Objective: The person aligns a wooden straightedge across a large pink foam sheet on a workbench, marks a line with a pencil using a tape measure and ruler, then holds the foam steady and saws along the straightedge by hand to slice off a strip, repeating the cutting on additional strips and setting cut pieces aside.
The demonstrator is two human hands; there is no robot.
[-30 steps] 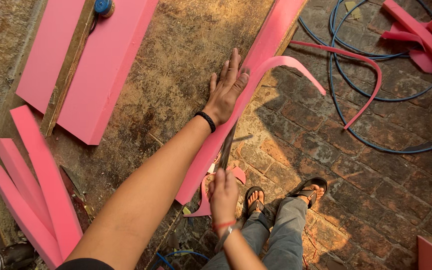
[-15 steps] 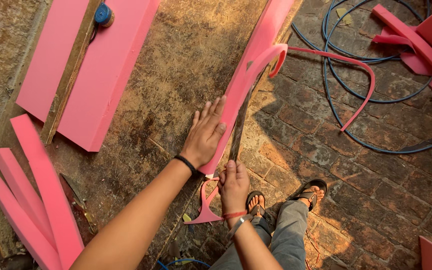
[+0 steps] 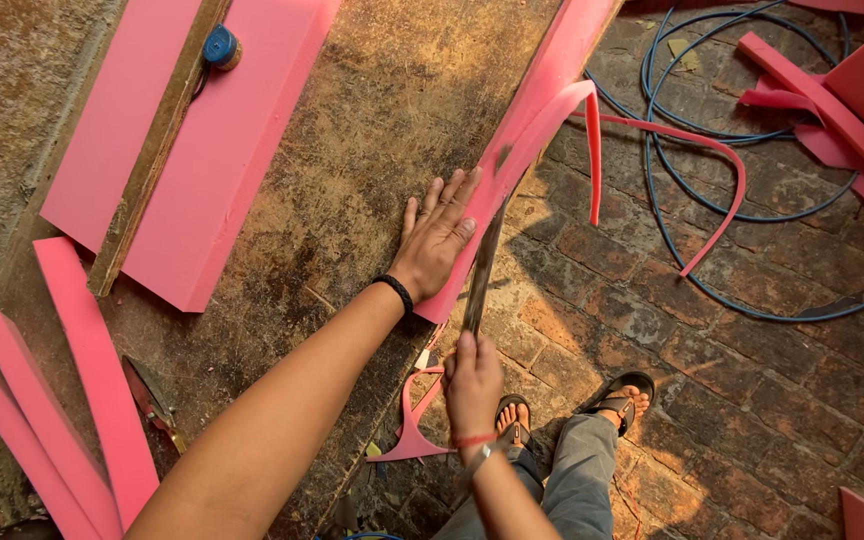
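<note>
Left hand [image 3: 439,237] flat, fingers spread, pressing long pink foam slab [image 3: 542,110] on worn wooden workbench [image 3: 372,130], right hand [image 3: 472,385] clenched around long metal blade [image 3: 482,265], thin pink foam strip [image 3: 652,130] curling off the edge

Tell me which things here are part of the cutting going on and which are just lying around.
In use: left hand pressing the pink foam strip; right hand gripping the long blade; curling offcut.

Lying about: foam slab, wooden batten, blue hose, foam strips.
</note>
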